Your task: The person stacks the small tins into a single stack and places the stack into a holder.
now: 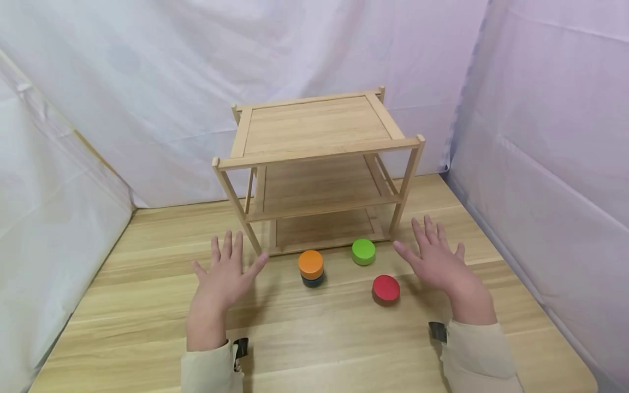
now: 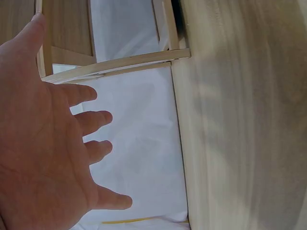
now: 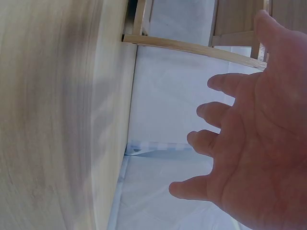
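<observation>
My left hand (image 1: 223,284) is held over the table with fingers spread, left of an orange round disc (image 1: 311,264) that sits on top of a dark blue one (image 1: 313,280). On the other side my right hand (image 1: 439,262) is spread the same way, its thumb pointing toward a green disc (image 1: 363,251) and a red disc (image 1: 386,289). Neither hand holds anything. Both wrist views show the bare palm, the left hand (image 2: 43,139) and the right hand (image 3: 268,139), with fingers apart.
A three-tier wooden shelf (image 1: 319,126) stands behind the discs, its front legs just beyond the fingertips of both hands. White cloth (image 1: 172,98) hangs behind and at both sides of the wooden table (image 1: 304,349). Dark straps show at both wrists.
</observation>
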A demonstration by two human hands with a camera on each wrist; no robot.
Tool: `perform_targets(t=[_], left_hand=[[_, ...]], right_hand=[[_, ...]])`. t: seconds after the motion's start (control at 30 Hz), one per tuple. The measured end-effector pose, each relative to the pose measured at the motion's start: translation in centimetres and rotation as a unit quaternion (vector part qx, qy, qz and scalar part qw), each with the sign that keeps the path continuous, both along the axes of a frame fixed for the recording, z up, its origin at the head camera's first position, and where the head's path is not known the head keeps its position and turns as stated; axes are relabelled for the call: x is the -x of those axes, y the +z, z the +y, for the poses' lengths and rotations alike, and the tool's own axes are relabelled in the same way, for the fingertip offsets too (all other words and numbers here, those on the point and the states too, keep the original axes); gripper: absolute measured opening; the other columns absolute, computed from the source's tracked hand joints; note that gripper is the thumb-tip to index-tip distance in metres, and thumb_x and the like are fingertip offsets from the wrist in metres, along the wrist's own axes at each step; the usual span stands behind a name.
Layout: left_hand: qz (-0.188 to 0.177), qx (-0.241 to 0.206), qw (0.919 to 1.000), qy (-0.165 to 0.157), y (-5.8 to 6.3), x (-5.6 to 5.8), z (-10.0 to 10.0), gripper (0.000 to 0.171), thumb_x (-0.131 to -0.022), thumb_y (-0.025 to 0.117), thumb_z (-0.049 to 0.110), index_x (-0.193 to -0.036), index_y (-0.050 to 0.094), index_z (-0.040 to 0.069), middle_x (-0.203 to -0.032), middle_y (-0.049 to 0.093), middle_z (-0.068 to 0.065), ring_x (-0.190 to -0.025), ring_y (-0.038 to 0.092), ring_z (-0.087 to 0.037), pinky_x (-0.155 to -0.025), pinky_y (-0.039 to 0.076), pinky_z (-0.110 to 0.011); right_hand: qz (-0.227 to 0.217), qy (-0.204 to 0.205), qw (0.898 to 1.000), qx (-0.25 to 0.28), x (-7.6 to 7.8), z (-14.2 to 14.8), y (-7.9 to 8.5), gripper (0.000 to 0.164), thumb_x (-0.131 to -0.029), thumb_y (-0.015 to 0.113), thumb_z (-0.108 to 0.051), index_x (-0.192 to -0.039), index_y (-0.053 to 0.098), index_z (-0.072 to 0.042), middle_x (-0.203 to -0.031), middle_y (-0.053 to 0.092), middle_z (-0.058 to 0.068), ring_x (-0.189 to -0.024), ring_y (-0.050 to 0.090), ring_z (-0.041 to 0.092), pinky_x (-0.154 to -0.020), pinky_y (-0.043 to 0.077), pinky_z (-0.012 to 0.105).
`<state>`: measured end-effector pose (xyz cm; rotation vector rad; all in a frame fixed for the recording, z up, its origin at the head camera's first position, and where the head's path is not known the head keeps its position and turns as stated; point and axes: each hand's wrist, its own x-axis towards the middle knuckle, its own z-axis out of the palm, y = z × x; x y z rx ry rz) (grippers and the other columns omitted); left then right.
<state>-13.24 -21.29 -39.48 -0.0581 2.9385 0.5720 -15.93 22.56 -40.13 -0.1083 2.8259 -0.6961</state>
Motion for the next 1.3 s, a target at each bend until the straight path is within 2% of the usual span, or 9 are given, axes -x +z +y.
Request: perform_targets(t=[0.17,0.3,0.53,0.67,0.8,0.93,1.07,1.13,1.3], left_hand=[[-0.023,-0.010,0.9997,0.002,0.5,-0.4,0.2,0.106,-0.100,0.024,0.086,-0.172,-0.001,0.011,-0.179,-0.008,-0.020,-0.164,-0.015,-0.050,-0.112,-0.015,-0.090],[-0.055,-0.026,0.9981,0.002,1.1,-0.8,0.6,0.108,-0.099,0.021,0.087,-0.172,0.000,0.009,-0.179,-0.006,-0.022,-0.164,-0.011,-0.051,-0.116,-0.007,-0.088],[-0.095,-0.085,0.9913,-0.034,2.5,-2.0,1.6,0.113,-0.098,0.030,0.087,-0.170,0.010,0.003,-0.176,0.014,-0.027,-0.161,0.018,-0.053,-0.126,0.021,-0.074],[-0.070,-0.099,0.9909,-0.060,2.9,-2.2,2.4,0.107,-0.098,0.046,0.081,-0.170,0.021,0.006,-0.174,0.029,-0.023,-0.159,0.031,-0.048,-0.126,0.031,-0.069],[-0.022,-0.080,0.9937,-0.075,2.2,-1.9,3.5,0.096,-0.097,0.060,0.073,-0.167,0.035,0.011,-0.165,0.047,-0.018,-0.149,0.050,-0.045,-0.118,0.044,-0.066],[-0.001,-0.078,0.9943,-0.073,1.3,-1.6,4.7,0.090,-0.095,0.072,0.062,-0.164,0.041,0.012,-0.159,0.057,-0.015,-0.136,0.064,-0.041,-0.107,0.054,-0.062],[-0.007,-0.123,0.9907,-0.056,0.6,-1.3,5.6,0.086,-0.093,0.080,0.050,-0.161,0.046,0.011,-0.152,0.064,-0.013,-0.123,0.071,-0.035,-0.095,0.060,-0.055],[-0.012,-0.161,0.9859,-0.045,0.2,-1.1,5.9,0.084,-0.091,0.084,0.045,-0.159,0.049,0.010,-0.147,0.067,-0.013,-0.117,0.072,-0.031,-0.090,0.061,-0.050],[-0.035,-0.222,0.9737,-0.035,-1.0,-0.5,6.3,0.087,-0.087,0.089,0.037,-0.159,0.048,0.010,-0.145,0.067,-0.013,-0.113,0.072,-0.029,-0.088,0.062,-0.044]], right_hand=[[0.000,0.000,1.000,0.004,-0.3,0.0,0.1,0.101,-0.104,0.031,-0.078,-0.172,-0.003,-0.010,-0.176,-0.020,0.023,-0.160,-0.018,0.056,-0.110,-0.012,0.092],[-0.002,0.002,1.000,0.011,-0.6,-0.3,0.5,0.101,-0.105,0.034,-0.075,-0.171,-0.004,-0.009,-0.175,-0.021,0.024,-0.159,-0.019,0.057,-0.110,-0.012,0.091],[-0.016,0.016,1.000,0.003,-1.5,-1.1,1.5,0.105,-0.104,0.037,-0.077,-0.171,0.002,-0.005,-0.175,-0.008,0.032,-0.159,-0.009,0.061,-0.111,-0.009,0.091],[-0.038,0.030,0.999,-0.003,-2.0,-1.8,1.9,0.106,-0.102,0.043,-0.077,-0.170,0.012,-0.001,-0.175,0.008,0.033,-0.160,0.004,0.061,-0.112,-0.002,0.091],[-0.056,0.062,0.997,0.000,-2.6,-2.5,1.7,0.106,-0.099,0.057,-0.072,-0.167,0.023,0.001,-0.172,0.024,0.032,-0.157,0.023,0.058,-0.114,0.013,0.090],[-0.060,0.087,0.994,0.015,-3.0,-3.0,1.4,0.106,-0.093,0.071,-0.066,-0.165,0.030,0.001,-0.169,0.032,0.032,-0.152,0.036,0.058,-0.117,0.030,0.080],[-0.061,0.099,0.993,0.028,-3.2,-3.3,1.0,0.105,-0.086,0.084,-0.057,-0.161,0.039,0.002,-0.163,0.044,0.029,-0.148,0.046,0.053,-0.118,0.041,0.069],[-0.061,0.102,0.992,0.030,-3.2,-3.5,0.8,0.104,-0.082,0.090,-0.051,-0.159,0.044,0.002,-0.158,0.052,0.027,-0.143,0.054,0.047,-0.116,0.045,0.065],[-0.052,0.113,0.992,0.024,-3.3,-3.7,0.2,0.097,-0.076,0.097,-0.034,-0.153,0.051,0.002,-0.147,0.064,0.021,-0.127,0.065,0.034,-0.110,0.052,0.060]])
